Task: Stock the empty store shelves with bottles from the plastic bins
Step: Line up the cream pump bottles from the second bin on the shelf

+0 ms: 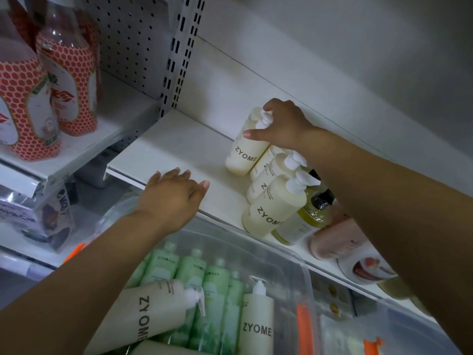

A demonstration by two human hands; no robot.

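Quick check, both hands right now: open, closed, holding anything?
Left hand: open, fingers resting on the shelf edge, holding nothing.
Right hand: grip closed round the pump of the rearmost ZYOME bottle.

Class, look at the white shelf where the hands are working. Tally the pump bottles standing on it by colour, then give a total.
cream ZYOME bottles, white pumps: 4
yellow-green bottle, black pump: 1
Total: 5
A dark shape behind the yellow-green one may be another pump; I cannot tell.
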